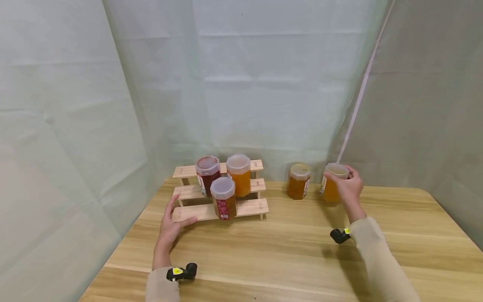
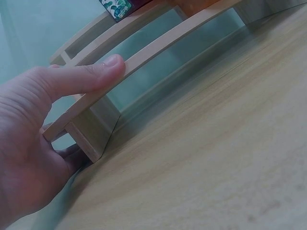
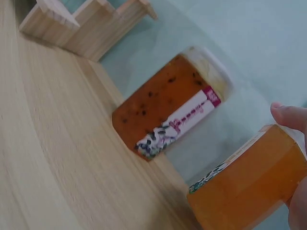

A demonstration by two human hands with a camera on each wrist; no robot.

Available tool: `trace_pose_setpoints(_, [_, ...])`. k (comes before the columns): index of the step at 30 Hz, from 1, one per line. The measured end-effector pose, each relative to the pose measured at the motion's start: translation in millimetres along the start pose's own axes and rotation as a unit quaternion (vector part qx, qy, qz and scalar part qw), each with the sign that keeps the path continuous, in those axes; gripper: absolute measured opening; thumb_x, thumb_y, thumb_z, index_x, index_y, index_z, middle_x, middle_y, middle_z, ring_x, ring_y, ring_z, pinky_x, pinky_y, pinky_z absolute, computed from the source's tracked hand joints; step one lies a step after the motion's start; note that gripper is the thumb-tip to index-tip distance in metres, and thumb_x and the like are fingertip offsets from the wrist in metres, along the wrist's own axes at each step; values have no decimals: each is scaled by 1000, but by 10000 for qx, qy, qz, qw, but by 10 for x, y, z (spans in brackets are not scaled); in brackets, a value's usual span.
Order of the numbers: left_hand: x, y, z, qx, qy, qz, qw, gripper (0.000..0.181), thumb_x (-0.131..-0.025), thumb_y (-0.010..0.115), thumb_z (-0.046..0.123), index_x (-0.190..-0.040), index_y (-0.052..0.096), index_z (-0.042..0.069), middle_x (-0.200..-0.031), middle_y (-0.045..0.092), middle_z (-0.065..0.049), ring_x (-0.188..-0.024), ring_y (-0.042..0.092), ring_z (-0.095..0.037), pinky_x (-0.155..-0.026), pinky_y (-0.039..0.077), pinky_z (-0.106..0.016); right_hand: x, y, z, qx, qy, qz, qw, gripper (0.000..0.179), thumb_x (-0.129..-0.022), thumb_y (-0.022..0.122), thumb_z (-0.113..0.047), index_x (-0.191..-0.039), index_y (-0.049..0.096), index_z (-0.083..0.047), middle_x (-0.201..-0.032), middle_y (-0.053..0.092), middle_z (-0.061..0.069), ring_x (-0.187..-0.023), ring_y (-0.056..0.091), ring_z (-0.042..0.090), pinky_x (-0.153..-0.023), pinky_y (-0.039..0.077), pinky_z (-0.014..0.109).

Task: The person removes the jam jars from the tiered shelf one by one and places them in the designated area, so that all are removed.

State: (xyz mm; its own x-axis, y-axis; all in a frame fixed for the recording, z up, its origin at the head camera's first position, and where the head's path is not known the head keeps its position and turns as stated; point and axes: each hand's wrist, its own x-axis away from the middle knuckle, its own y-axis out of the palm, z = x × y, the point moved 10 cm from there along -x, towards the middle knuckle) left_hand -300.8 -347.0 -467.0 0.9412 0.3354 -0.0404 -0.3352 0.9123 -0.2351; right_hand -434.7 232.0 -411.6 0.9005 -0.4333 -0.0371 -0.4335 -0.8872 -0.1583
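Note:
At the left end of a three-step wooden rack (image 1: 185, 213) my left hand (image 1: 168, 230) grips the lowest shelf. Its thumb (image 2: 103, 74) lies along the front edge, while the fingers go round the side and are partly hidden behind the end support. Far to the right, my right hand (image 1: 351, 186) holds a lidded jar of orange contents (image 1: 332, 193) near its top, thumb on the near side. A similar brownish-amber jar (image 3: 163, 105) with dark specks and a white-and-purple label stands just left of it, apart from my hand.
On the rack's middle shelf stand a dark red jar (image 1: 207, 179) and an orange jar (image 1: 241, 181). A brownish jar (image 1: 224, 205) with a magenta label sits on the lowest shelf. Pale cloth (image 1: 271, 92) hangs behind the wooden table (image 1: 271, 256) and along both sides.

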Motion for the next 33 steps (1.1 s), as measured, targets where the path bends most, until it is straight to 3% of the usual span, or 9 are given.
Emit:
trace_pose_setpoints(8, [22, -21, 1, -123, -91, 2, 9999, 106, -75, 84, 11, -155, 18, 34, -158, 22, -21, -141, 28, -41, -118, 22, -56, -41, -2, 154, 148, -140, -293, 9994, 91, -77, 83, -31, -149, 33, -7, -150, 45, 15, -133, 46, 26, -113, 40, 40])
trace_pose_setpoints(16, [33, -29, 23, -127, -52, -41, 9999, 108, -75, 83, 10, -156, 16, 34, -159, 19, -22, -143, 26, -42, -119, 21, -57, -41, 36, 197, 385, -406, -404, 9976, 91, -82, 78, -35, -150, 26, -5, -145, 44, 21, -128, 45, 30, -109, 40, 43])
trace_pose_setpoints(27, [9, 6, -19, -139, -40, -66, 9999, 107, -76, 83, 12, -156, 16, 33, -159, 19, -23, -143, 24, -43, -118, 19, -60, -50, 50, 218, 587, -518, -703, 9944, 93, -85, 74, -38, -152, 19, -4, -149, 36, 28, -133, 39, 38, -111, 37, 50])
trace_pose_setpoints(33, [12, 4, -2, -99, 26, -11, 9999, 106, -75, 83, 10, -156, 17, 32, -158, 21, -22, -141, 27, -41, -118, 21, -57, -54, 74, 174, 634, -396, -1189, 9901, 95, -87, 72, -37, -153, 14, -2, -153, 32, 26, -136, 37, 38, -113, 36, 49])
